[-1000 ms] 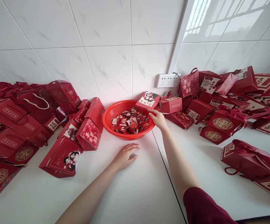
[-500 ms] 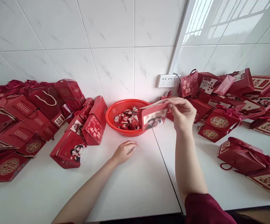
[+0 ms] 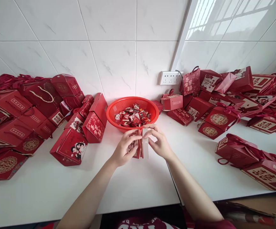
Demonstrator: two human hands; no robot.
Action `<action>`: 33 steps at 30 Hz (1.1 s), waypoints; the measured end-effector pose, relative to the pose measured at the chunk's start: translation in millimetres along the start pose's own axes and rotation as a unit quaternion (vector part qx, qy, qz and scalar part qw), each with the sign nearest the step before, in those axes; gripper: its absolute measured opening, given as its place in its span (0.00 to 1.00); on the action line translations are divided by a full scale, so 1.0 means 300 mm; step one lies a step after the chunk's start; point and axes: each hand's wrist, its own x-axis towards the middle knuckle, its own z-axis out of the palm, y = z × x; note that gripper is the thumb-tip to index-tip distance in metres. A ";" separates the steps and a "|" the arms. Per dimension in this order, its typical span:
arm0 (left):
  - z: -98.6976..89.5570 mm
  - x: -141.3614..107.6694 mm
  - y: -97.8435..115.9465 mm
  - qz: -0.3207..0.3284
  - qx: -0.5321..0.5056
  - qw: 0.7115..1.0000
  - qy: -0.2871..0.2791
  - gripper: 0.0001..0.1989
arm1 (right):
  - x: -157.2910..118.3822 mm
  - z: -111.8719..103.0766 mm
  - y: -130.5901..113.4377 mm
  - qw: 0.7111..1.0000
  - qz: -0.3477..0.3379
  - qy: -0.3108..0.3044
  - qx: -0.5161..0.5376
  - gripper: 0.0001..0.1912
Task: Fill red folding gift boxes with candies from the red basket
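Note:
A small red gift box (image 3: 141, 152) stands upright just in front of the candy basket, its top flaps apart and a pale panel showing on its right side. My left hand (image 3: 126, 147) grips its left side near the top, fingers bent over the edge. My right hand (image 3: 159, 142) pinches the upper right edge. Behind the box sits a red plastic basket (image 3: 155, 113) with wrapped candies (image 3: 135, 116) inside. My fingers partly cover the box's printed front.
Red gift boxes (image 3: 16, 105) are piled on the left. A box with a cartoon couple (image 3: 68, 148) stands nearer. More boxes (image 3: 219, 121) lie on the right, with ribboned ones (image 3: 240, 156) closer. A power strip (image 3: 170, 78) is fixed to the tiled wall.
My right hand has brought the box from the right of the basket down to the table in front of it. My left hand has moved up and taken hold of the box's left side.

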 end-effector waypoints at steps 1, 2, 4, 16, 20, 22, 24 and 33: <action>0.009 -0.011 -0.005 -0.004 0.006 1.000 0.012 0.18 | -0.019 0.016 0.006 1.000 0.004 0.016 -0.004 0.08; 0.014 -0.022 -0.010 -0.003 0.013 0.999 0.030 0.17 | -0.037 0.027 0.010 1.000 0.009 0.020 -0.004 0.10; 0.016 -0.040 -0.022 0.016 0.026 0.997 0.071 0.17 | -0.069 0.040 0.015 1.000 0.016 0.007 0.009 0.14; 0.052 -0.084 -0.069 0.131 0.058 0.980 0.135 0.16 | -0.116 0.109 0.035 0.990 -0.099 -0.104 0.008 0.48; 0.033 -0.079 -0.067 0.154 0.056 0.980 0.112 0.17 | -0.111 0.105 0.025 0.988 -0.108 -0.112 -0.024 0.49; 0.012 -0.070 -0.068 0.173 0.078 0.980 0.064 0.25 | -0.107 0.089 0.025 0.988 -0.107 -0.103 -0.030 0.49; -0.009 -0.060 -0.068 0.185 0.111 0.976 0.001 0.38 | -0.104 0.072 0.027 0.990 -0.104 -0.090 -0.043 0.50; -0.043 -0.044 -0.070 0.129 0.099 0.984 -0.071 0.47 | -0.100 0.040 0.037 0.992 -0.080 -0.086 -0.039 0.50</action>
